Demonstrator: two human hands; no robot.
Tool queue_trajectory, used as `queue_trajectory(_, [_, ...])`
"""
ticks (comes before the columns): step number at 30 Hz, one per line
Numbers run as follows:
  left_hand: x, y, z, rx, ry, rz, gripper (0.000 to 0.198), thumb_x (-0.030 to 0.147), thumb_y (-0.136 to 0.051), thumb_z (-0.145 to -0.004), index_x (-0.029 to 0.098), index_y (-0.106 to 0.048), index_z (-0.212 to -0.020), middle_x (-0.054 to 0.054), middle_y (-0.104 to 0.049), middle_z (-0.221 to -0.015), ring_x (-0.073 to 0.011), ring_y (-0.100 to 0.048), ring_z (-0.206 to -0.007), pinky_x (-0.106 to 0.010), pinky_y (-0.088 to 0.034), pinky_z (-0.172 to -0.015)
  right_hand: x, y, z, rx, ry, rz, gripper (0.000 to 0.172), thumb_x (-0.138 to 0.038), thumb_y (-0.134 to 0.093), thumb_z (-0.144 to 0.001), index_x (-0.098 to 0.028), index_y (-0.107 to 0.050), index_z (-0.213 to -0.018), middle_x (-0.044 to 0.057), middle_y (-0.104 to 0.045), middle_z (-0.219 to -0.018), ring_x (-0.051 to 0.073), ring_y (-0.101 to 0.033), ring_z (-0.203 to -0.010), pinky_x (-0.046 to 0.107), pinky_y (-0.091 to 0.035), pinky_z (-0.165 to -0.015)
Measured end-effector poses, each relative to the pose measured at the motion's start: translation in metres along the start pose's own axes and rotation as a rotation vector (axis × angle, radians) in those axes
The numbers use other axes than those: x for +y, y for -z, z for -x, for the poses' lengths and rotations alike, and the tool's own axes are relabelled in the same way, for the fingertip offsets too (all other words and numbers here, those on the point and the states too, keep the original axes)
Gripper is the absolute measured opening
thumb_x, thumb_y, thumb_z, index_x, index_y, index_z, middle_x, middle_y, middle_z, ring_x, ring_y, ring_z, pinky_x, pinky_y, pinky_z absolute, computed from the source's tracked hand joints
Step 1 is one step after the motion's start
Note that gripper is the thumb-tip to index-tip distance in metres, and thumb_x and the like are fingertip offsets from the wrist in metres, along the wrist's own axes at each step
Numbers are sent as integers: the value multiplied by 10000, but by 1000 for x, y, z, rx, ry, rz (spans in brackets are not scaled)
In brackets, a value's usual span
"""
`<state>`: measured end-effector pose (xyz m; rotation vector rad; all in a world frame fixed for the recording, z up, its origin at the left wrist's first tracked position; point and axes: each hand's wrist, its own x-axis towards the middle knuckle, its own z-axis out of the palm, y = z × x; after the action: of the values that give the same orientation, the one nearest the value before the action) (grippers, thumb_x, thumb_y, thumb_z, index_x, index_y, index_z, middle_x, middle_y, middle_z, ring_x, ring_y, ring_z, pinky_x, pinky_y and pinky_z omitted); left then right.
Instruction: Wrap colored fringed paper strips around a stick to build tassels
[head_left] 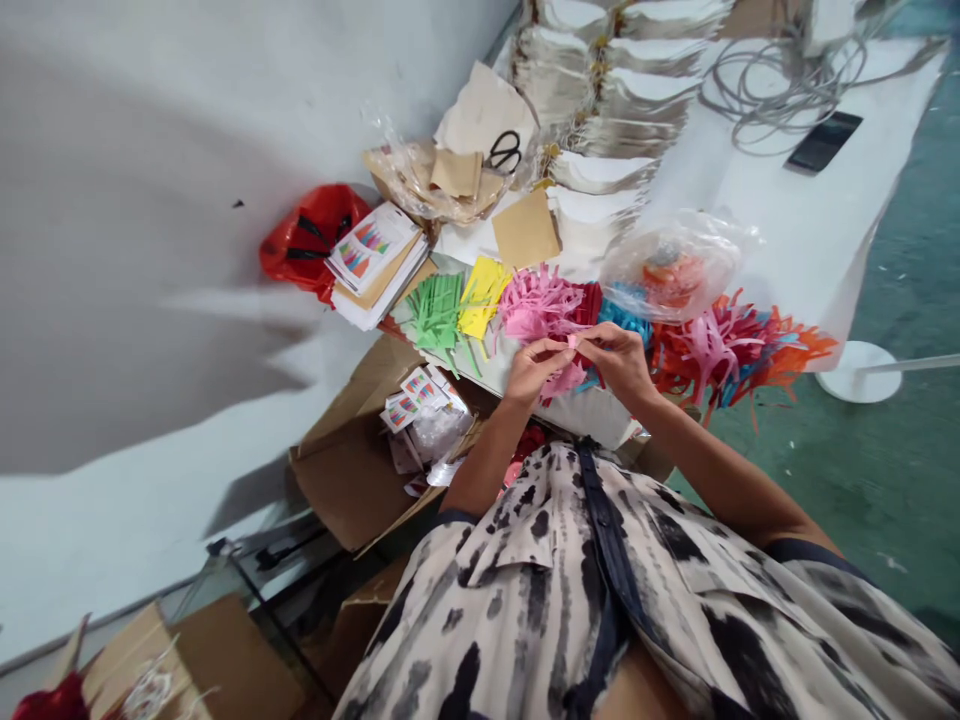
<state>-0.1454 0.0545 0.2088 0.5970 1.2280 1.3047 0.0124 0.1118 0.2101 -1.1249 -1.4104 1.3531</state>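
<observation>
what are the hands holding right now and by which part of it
A piece of pink paper, pinched at its upper end by the left hand and right hand together.

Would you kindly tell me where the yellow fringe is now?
In the head view, the yellow fringe lies just above centre, with the green fringe on its left and the pink fringe on its right.

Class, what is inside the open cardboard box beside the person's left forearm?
The cardboard box holds printed cards and clear plastic packaging; whatever lies beneath them is covered.
</observation>
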Motion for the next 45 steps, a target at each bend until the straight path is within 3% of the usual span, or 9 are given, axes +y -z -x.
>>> queue_trajectory(5, [2,0,-10,15,29,15,491,519,-1081,-590,189,-811,-831,11,-753,-804,-115,-654,-751,-251,-519,-756,-2,4,-12,-74,-16,12,327,-573,-843,-844,-248,-845,-874,43,-811,-900,228,-725,-858,379,-568,-831])
queue_trajectory(13, [-21,-8,-29,-14,9,-36,536,619,-1036,-665,178,-798,-854,3,-763,-795,-113,-657,-708,-253,-511,-720,6,5,-13,100,143,273,353,-560,-734,-967,-267,-753,-772,39,-733,-827,217,-658,-800,381,-546,-790])
queue_trajectory(18, [-36,-13,-50,35,81,-2,552,522,-1079,-597,201,-814,-960,23,-765,-783,-122,-704,-705,-261,-552,-751,48,40,-49,-29,71,339,402,-605,-680,-1004,-251,-798,-854,42,-777,-870,220,-683,-812,366,-546,-803])
queue_trajectory(24, [-34,-6,-59,66,182,42,458,465,-1066,-599,189,-846,-891,-31,-828,-875,-152,-759,-726,-283,-579,-741,116,98,-139,219,-257,984,304,-299,-604,-1004,-122,-843,-1066,245,-806,-1099,336,-713,-987,483,-530,-928])
queue_trajectory(27, [-28,-4,-59,74,154,50,379,435,-1047,-637,208,-841,-859,-21,-825,-882,-140,-761,-750,-278,-585,-769,140,106,-169,237,-413,1069,357,-195,-539,-1001,-25,-837,-1098,365,-767,-1114,392,-706,-1014,543,-521,-893])
queue_trajectory(31, [-23,-4,-61,72,142,33,344,434,-1027,-685,215,-827,-861,-17,-801,-869,-136,-760,-774,-286,-595,-806,157,107,-179,276,-425,1033,343,-228,-540,-1005,-68,-843,-977,321,-754,-952,394,-699,-982,559,-518,-875])
queue_trajectory(36, [-18,-11,-67,71,121,26,392,522,-1022,-715,222,-815,-860,-2,-756,-808,-110,-693,-699,-270,-561,-726,134,102,-154,274,-222,991,239,-285,-593,-1015,-162,-783,-941,218,-782,-1019,325,-700,-980,489,-521,-926])
queue_trajectory(40, [-15,-21,-71,70,63,2,429,595,-1020,-722,238,-824,-856,4,-731,-775,-109,-673,-685,-272,-556,-707,98,86,-122,306,-36,689,208,-401,-631,-1044,-222,-735,-1054,79,-779,-922,244,-717,-859,396,-560,-877])
queue_trajectory(45, [-16,-29,-73,43,36,-38,456,649,-1009,-724,249,-832,-851,7,-739,-781,-108,-664,-693,-259,-556,-706,68,71,-104,444,-16,457,275,-526,-713,-974,-255,-702,-929,29,-740,-828,226,-716,-755,386,-587,-775])
